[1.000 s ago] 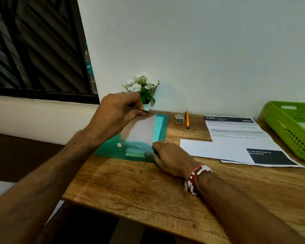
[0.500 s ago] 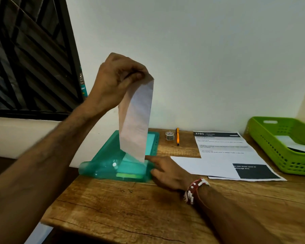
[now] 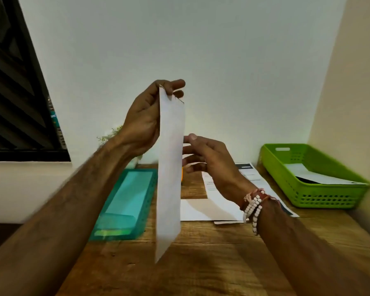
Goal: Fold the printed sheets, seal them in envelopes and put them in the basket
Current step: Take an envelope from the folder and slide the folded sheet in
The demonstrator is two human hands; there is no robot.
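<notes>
My left hand [image 3: 144, 122] pinches the top end of a long white envelope [image 3: 170, 174], which hangs upright in the air above the wooden desk [image 3: 201, 259]. My right hand [image 3: 209, 161] is raised just right of the envelope, fingers spread, holding nothing; whether its fingertips touch the paper is unclear. Printed sheets [image 3: 209, 208] lie flat on the desk behind the right wrist. A green basket [image 3: 320, 197] stands at the right with a white envelope [image 3: 320, 177] inside it.
A teal plastic folder [image 3: 124, 201] lies at the left of the desk with pale envelopes inside. An orange pen [image 3: 181, 176] peeks out behind the hanging envelope. A small plant [image 3: 111, 133] shows behind my left wrist. The wall is close behind; a window lies left.
My left hand pulled the envelope out of the teal folder and carried it up and to the right. My right hand left the folder's edge and rose beside the envelope.
</notes>
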